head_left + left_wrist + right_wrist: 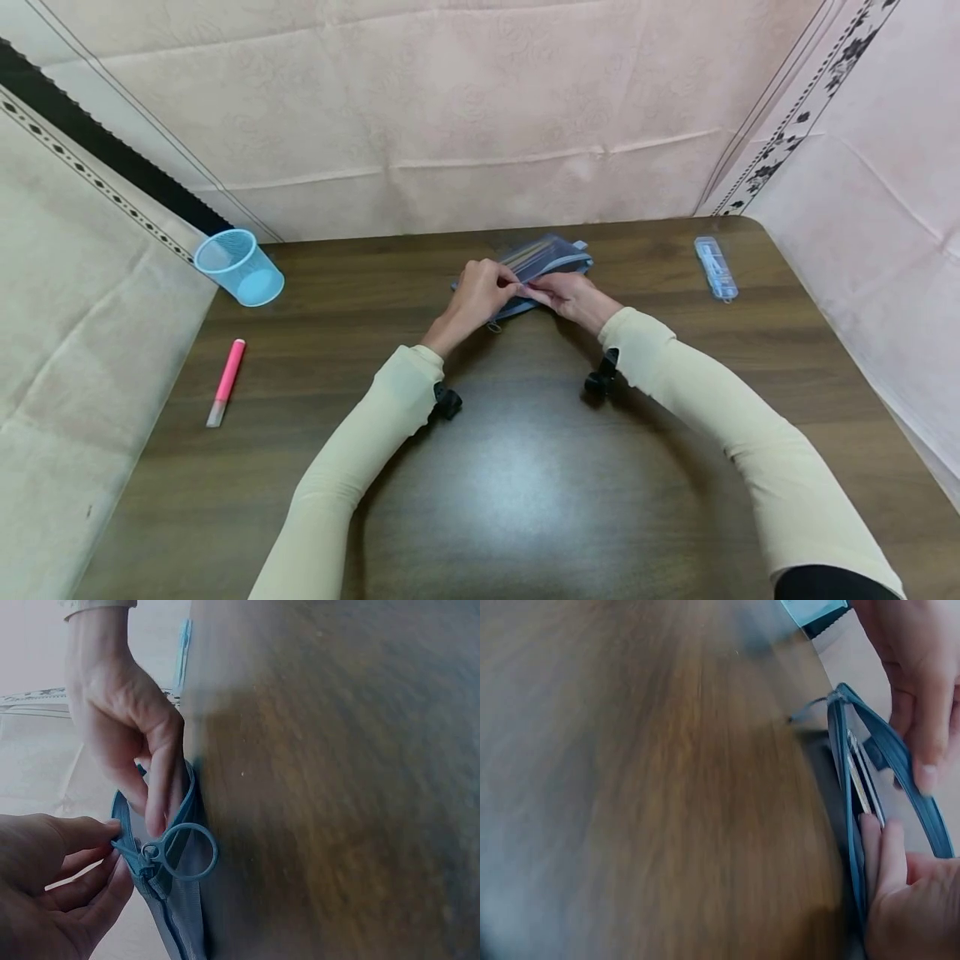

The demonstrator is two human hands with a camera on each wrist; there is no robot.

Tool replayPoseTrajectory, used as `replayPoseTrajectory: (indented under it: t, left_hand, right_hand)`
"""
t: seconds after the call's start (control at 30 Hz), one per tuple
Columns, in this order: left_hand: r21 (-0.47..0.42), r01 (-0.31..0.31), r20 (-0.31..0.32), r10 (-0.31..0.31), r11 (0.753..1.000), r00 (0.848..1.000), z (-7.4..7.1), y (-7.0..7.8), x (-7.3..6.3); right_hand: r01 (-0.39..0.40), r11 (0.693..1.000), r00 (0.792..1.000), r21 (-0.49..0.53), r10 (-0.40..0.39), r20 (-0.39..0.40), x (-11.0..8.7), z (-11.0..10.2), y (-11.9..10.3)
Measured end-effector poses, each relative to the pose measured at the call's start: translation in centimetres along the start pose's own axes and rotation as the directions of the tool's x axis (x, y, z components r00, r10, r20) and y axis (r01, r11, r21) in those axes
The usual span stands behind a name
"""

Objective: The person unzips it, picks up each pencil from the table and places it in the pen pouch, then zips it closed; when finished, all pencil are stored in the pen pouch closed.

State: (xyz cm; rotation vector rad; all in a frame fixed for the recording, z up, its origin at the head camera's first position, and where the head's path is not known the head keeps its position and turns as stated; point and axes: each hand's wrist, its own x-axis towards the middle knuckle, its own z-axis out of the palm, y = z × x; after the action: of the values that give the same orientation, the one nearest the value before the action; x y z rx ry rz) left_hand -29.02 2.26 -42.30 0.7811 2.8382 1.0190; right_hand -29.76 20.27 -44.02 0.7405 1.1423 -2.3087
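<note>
A blue zippered pouch with see-through sides lies near the table's far edge, its mouth unzipped. My left hand pinches one zippered edge of the mouth between thumb and fingers. From the other side my right hand reaches in, and two nearly straight fingers are inside the mouth. Their tips are right at the ends of slim sticks in the pouch. The right thumb is mostly hidden. A ring-shaped zipper pull hangs at one end of the zipper.
On the left, a light blue mesh cup stands at the table's corner, with a pink marker lying nearer. A clear blue slim case lies at the far right. Pale patterned cloth hangs behind the brown table.
</note>
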Motion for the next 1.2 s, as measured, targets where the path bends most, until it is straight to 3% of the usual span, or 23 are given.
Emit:
replayPoseTrajectory:
  t: [0.2,0.37,0.43,0.5,0.53,0.57,0.6,0.63,0.7,0.73,0.77,0.8,0.83,0.93,1.0,1.1,1.2]
  left_hand:
    - [0.006,0.015,0.007,-0.015,1.000,1.000,0.0,0.1,-0.1]
    - [0.001,0.007,0.002,-0.007,1.000,1.000,-0.2,0.0,-0.2]
    - [-0.001,-0.009,0.003,0.009,1.000,1.000,-0.2,-0.1,-0.3]
    - [0.006,-0.024,0.004,0.024,1.000,1.000,-0.3,-0.4,-0.3]
    - [0.010,-0.028,0.004,0.028,1.000,1.000,-0.3,-0.6,-0.3]
    - [0.012,-0.031,0.003,0.031,0.999,1.000,-0.3,-0.7,-0.3]
    - [0.018,-0.031,-0.001,0.031,0.999,1.000,-0.4,-0.9,-0.4]
    - [0.021,-0.026,-0.002,0.026,0.999,1.000,-0.4,-1.0,-0.4]
    - [0.017,-0.015,-0.004,0.015,1.000,1.000,-0.5,-1.2,-0.4]
    - [0.012,-0.012,-0.003,0.012,1.000,1.000,-0.4,-1.3,-0.5]
    - [0.006,-0.012,-0.004,0.012,1.000,1.000,-0.4,-1.3,-0.5]
    - [-0.002,-0.014,-0.003,0.014,1.000,1.000,-0.4,-1.3,-0.5]
    - [-0.009,-0.018,-0.002,0.018,1.000,1.000,-0.3,-1.3,-0.4]
    - [-0.028,-0.031,-0.007,0.031,0.999,0.999,-0.1,-1.2,-0.3]
    - [-0.037,-0.030,-0.014,0.029,0.999,0.999,0.0,-1.1,-0.3]
    - [-0.048,-0.018,-0.021,0.017,0.999,1.000,0.0,-1.2,-0.5]
    - [-0.067,-0.015,-0.015,0.014,0.998,1.000,-0.2,-1.2,-0.5]
  right_hand:
    - [0.034,0.999,0.998,0.015,-0.033,-0.056,0.5,0.9,0.5]
    - [0.119,0.987,0.992,-0.110,-0.122,-0.024,-0.7,0.7,1.5]
    - [0.149,0.968,0.989,-0.202,-0.149,0.015,-1.8,0.5,2.2]
    - [0.203,0.913,0.979,-0.354,-0.185,0.084,-3.0,0.2,3.1]
    - [0.250,0.853,0.968,-0.458,-0.213,0.131,-3.5,0.2,3.6]
    - [0.312,0.760,0.950,-0.570,-0.247,0.191,-4.0,0.2,4.0]
    - [0.382,0.625,0.923,-0.681,-0.286,0.255,-4.3,0.3,4.5]
    - [0.455,0.451,0.884,-0.768,-0.331,0.329,-4.6,0.4,5.0]
    - [0.554,0.084,0.781,-0.828,-0.398,0.482,-4.8,1.0,6.0]
    - [0.571,-0.070,0.728,-0.818,-0.416,0.545,-4.8,1.3,6.4]
    - [0.573,-0.193,0.683,-0.797,-0.426,0.594,-4.8,1.7,6.8]
    - [0.569,-0.273,0.650,-0.776,-0.428,0.628,-4.7,2.0,7.2]
    - [0.566,-0.323,0.628,-0.758,-0.425,0.651,-4.6,2.2,7.4]
    - [0.543,-0.379,0.617,-0.749,-0.425,0.662,-4.4,2.6,7.9]
    - [0.535,-0.379,0.622,-0.755,-0.428,0.656,-4.3,2.7,7.9]
    - [0.545,-0.381,0.604,-0.747,-0.439,0.665,-4.3,2.5,7.9]
    - [0.575,-0.357,0.593,-0.736,-0.438,0.676,-4.2,2.5,8.0]
